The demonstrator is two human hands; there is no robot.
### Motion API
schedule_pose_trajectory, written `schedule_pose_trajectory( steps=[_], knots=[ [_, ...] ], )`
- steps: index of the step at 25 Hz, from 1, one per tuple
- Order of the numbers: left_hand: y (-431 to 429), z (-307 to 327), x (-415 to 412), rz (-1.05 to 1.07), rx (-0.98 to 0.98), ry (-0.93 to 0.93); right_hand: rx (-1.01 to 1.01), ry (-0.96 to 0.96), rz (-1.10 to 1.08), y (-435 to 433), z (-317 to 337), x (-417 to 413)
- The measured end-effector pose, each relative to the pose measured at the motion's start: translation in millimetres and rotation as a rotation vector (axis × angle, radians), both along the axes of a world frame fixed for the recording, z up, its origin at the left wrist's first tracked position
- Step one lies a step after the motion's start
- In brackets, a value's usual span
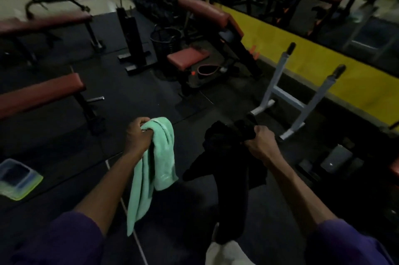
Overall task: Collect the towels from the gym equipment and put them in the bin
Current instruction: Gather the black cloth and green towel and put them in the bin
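"He's carrying 2 towels. The left hand [138, 135] is wrapped tight round the top of the green towel [159, 156], and the right hand [259, 141] is bunched round the black towel [226, 167]. Both hang free above the floor [129, 92]."

"Then the black mesh bin [165, 38] ahead, beside the red seat [187, 57], looks like the target. I'd gather the dangling ends first so nothing snags on the way."
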State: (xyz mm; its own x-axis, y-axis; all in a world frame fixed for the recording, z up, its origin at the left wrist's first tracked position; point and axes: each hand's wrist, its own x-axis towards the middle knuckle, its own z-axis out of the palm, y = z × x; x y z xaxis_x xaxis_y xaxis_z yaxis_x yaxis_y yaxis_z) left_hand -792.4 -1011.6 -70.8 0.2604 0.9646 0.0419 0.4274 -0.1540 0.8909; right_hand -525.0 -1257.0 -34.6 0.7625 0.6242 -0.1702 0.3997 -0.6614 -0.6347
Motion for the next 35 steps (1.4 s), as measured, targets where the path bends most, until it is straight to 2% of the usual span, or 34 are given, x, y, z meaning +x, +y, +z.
schedule_pose_trajectory(
  steps=[3, 7, 12, 14, 18, 22, 26, 29, 33, 35],
  knots=[
    [66.9, 4.1, 23.7, 0.088, 0.020, 0.024, -0.044, -0.200, 0.002, 88.9, 5.3, 33.4],
    [141.3, 21.7, 47.4, 0.175, 0.008, -0.048, 0.229, -0.064, 0.070, 195.5, 24.4, 70.3],
    [266.0, 25.4, 82.1, 0.247, 0.040, -0.143, 0.475, -0.034, 0.045, 333.7, 22.2, 113.9],
    [318.5, 23.9, 97.7, 0.246, 0.032, -0.171, 0.440, -0.029, 0.084, 391.7, 16.9, 133.5],
    [446.2, 26.7, 128.4, 0.186, -0.018, -0.202, 0.219, -0.220, 0.066, 524.6, 7.3, 158.3],
    [558.7, 46.4, 152.4, 0.117, 0.059, -0.138, 0.356, -0.130, 0.044, 631.9, 16.6, 167.2],
    [672.5, 48.2, 180.9, -0.001, 0.120, -0.135, 0.405, -0.043, 0.057, 751.3, 18.9, 192.7],
    [763.7, 48.4, 211.2, -0.019, 0.155, -0.066, 0.460, -0.008, 0.064, 845.6, 15.1, 219.2],
    [882.4, 54.4, 252.0, 0.021, -0.063, -0.110, 0.441, 0.005, 0.066, 964.3, 14.7, 249.7],
    [935.2, 60.8, 270.7, 0.012, -0.010, -0.088, 0.426, -0.005, 0.067, 1021.9, 19.9, 264.4]
  ],
)
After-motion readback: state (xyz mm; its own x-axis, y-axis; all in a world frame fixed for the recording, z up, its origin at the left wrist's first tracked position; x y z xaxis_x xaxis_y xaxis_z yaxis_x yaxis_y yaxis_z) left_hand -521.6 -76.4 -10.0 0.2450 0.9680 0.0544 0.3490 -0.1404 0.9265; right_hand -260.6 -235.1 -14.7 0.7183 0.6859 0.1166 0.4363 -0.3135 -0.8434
